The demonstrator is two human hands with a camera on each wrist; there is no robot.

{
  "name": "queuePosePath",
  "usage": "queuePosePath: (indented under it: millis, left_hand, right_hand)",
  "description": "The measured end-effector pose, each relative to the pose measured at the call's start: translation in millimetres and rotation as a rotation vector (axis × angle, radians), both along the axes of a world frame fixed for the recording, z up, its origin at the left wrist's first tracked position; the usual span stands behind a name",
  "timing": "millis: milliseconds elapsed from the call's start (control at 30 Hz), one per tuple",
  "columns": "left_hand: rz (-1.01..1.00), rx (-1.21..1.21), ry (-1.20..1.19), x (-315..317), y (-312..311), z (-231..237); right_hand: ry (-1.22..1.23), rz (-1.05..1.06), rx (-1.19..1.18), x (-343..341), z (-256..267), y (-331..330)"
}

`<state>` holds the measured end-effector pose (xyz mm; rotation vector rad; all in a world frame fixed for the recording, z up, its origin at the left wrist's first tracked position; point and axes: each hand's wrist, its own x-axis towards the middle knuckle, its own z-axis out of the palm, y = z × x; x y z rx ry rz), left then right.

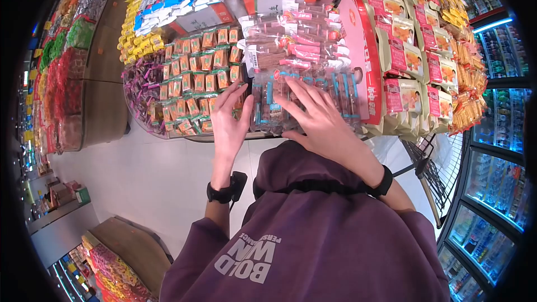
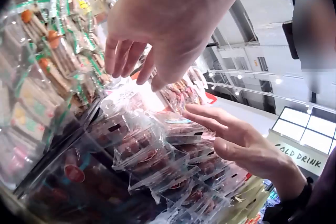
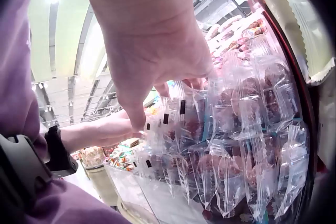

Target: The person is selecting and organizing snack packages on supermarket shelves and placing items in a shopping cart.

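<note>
Clear packets with blue edges [image 1: 271, 103] lie in rows at the front of the display. On top of them rests my right hand [image 1: 324, 128], its fingers spread and nearly straight; the right wrist view shows its fingertips at the packets [image 3: 252, 103]. My left hand [image 1: 229, 126] is at the left edge of these packets, by a dark divider, with fingers extended and nothing seen in its grip. In the left wrist view its fingers hang above the packets [image 2: 152, 150]; whether they touch is unclear.
Orange snack packs [image 1: 204, 61] lie left of the divider, pink-labelled packets [image 1: 302, 39] behind, and cream and pink bags [image 1: 405, 56] right of a red-edged board [image 1: 363, 50]. A wire cart [image 1: 442, 162] stands at the right, near lit drink coolers [image 1: 498, 182].
</note>
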<state>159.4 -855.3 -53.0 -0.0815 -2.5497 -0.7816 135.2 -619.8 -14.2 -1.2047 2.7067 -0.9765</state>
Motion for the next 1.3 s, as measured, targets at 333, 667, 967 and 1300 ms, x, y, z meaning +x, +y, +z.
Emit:
queuePosePath:
  millis: [333, 667, 967, 1300]
  left_hand:
    - [-0.091, 0.164, -0.35, 19.9, 24.2, -7.5]
    - [-0.295, 0.114, -0.504, 28.3, 17.1, 5.5]
    - [-0.324, 0.075, -0.325, 26.2, 27.4, -22.3]
    - [-0.253, 0.021, -0.326, 30.4, 33.4, -25.7]
  right_hand:
    - [0.194, 0.067, 0.092, -3.7, -12.0, -13.4]
    - [0.058, 0.111, 0.084, -29.5, 4.1, -25.6]
    - [0.063, 0.039, 0.155, -53.3, -33.3, -34.5]
    - [0.214, -0.024, 0.137, -38.3, -35.9, -35.5]
